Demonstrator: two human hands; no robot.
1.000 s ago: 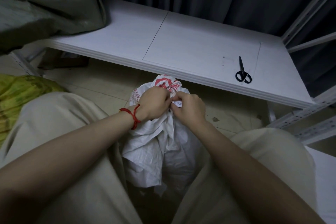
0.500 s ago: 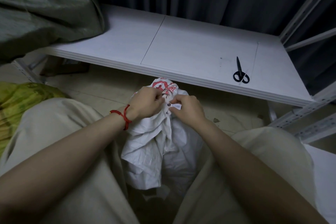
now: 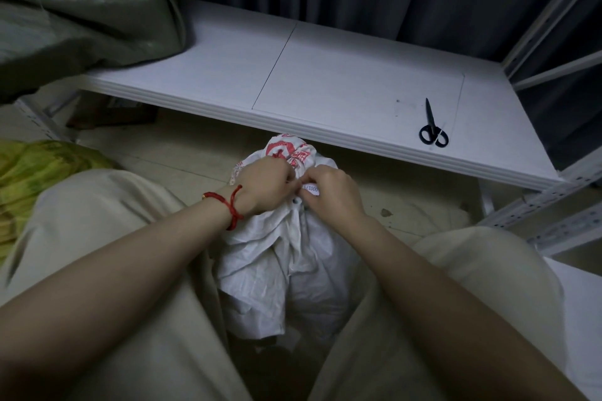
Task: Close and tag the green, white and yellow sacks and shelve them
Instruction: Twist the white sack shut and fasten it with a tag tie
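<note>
A white sack [image 3: 286,273] with red print stands on the floor between my knees, its neck bunched together. My left hand [image 3: 264,184], with a red string bracelet on the wrist, grips the gathered neck. My right hand [image 3: 332,190] pinches a small white printed tag [image 3: 310,189] against the neck. A green sack [image 3: 75,6] lies on the white shelf [image 3: 325,75] at the far left. A yellow sack [image 3: 35,172] lies on the floor at my left, partly hidden by my knee.
Black scissors [image 3: 432,127] lie on the shelf near its right front edge. A dark curtain hangs behind the shelf. White metal rack posts [image 3: 537,205] stand at the right. Tiled floor runs under the shelf.
Both hands stay on the sack's neck with small finger shifts around the tag. The view has tilted slightly.
</note>
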